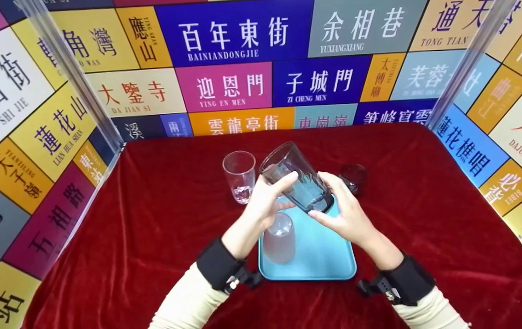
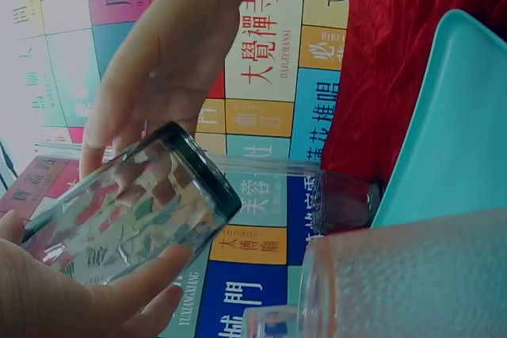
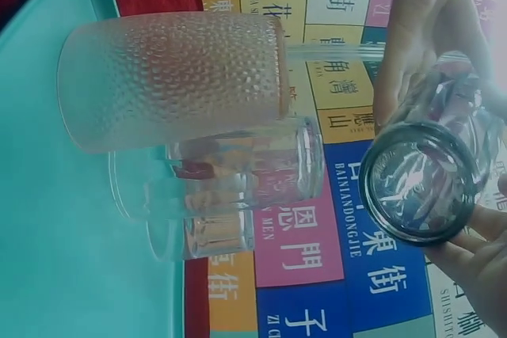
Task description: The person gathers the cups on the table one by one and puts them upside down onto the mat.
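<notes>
Both hands hold a smoky grey glass tumbler point(image 1: 300, 178) in the air above the far part of a turquoise tray point(image 1: 322, 256). The tumbler is tilted, its mouth toward the upper left and its thick base toward the lower right. My left hand point(image 1: 265, 198) grips it near the mouth, thumb across the near side. Around the base end, the thumb and fingers of my right hand point(image 1: 350, 212) hold it. Below the left hand, a frosted, dimpled glass point(image 1: 280, 242) stands on the tray, closed end up. Clear glass point(image 3: 293, 164) shows behind it in the right wrist view.
A clear glass point(image 1: 239, 176) stands upright on the red velvet cloth point(image 1: 165, 219), behind the tray to the left. A small dark glass point(image 1: 353, 176) sits behind the right hand, partly hidden. Panels with lettering point(image 1: 224, 87) enclose the back and sides.
</notes>
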`<state>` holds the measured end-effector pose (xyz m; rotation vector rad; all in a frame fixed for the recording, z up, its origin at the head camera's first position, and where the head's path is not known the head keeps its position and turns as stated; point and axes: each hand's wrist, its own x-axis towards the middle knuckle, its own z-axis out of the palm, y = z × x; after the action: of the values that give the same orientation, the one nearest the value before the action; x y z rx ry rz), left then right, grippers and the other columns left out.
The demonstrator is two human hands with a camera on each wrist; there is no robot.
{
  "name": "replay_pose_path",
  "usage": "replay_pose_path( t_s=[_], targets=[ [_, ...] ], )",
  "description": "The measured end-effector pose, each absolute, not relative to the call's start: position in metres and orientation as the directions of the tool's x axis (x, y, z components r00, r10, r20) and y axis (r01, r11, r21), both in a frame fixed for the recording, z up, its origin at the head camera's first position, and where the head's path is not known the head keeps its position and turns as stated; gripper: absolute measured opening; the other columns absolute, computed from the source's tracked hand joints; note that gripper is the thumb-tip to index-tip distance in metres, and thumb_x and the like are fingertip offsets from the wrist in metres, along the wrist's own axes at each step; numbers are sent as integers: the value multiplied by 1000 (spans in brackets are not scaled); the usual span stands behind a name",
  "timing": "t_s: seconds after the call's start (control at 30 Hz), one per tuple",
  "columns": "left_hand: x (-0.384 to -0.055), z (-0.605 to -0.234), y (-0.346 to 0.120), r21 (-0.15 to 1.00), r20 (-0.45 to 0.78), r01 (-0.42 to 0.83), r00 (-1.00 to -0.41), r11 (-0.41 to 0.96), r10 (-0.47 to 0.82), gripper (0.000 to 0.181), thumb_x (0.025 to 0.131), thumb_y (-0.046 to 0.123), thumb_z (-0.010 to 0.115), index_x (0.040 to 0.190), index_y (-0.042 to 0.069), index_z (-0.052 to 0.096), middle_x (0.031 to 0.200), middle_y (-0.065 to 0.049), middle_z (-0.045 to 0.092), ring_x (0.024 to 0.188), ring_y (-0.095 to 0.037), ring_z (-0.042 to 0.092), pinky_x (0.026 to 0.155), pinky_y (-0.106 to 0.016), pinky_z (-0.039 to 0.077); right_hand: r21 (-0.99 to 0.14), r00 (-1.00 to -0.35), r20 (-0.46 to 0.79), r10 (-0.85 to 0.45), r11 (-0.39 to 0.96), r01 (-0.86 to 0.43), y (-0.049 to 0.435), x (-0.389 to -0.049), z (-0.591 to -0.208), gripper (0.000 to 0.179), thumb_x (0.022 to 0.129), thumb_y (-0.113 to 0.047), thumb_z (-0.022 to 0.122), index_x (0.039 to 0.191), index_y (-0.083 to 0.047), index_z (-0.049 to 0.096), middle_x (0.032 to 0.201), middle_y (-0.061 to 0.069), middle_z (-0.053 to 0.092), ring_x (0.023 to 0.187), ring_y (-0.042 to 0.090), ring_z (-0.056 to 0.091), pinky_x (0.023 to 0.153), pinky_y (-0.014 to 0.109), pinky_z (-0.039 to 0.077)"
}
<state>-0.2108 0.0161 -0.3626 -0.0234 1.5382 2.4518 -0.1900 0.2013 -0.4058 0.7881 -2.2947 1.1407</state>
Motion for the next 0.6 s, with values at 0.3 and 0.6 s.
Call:
replay_pose_path(
  t_s=[0.3, 0.6],
  targets=[
    [-208, -365, 22, 831, -203, -287, -954, -477, 220, 65, 83, 20, 61, 136, 7, 26, 128, -16, 39, 90, -24, 50, 81, -57, 46, -579, -755, 604, -254, 511, -635, 196, -189, -409, 82, 64, -5, 81, 133, 2, 36, 131, 18, 43, 111, 21, 44, 89, 30, 46],
    [-209, -369, 24, 843, -192, -292, -948, -451, 255, 60, 84, 22, 61, 133, 10, 29, 127, -17, 43, 100, -28, 49, 82, -56, 46, -565, -732, 644, -222, 508, -650, 194, -185, -408, 77, 63, 2, 79, 129, 6, 39, 128, 20, 45, 106, 22, 47, 84, 29, 48]
  ],
)
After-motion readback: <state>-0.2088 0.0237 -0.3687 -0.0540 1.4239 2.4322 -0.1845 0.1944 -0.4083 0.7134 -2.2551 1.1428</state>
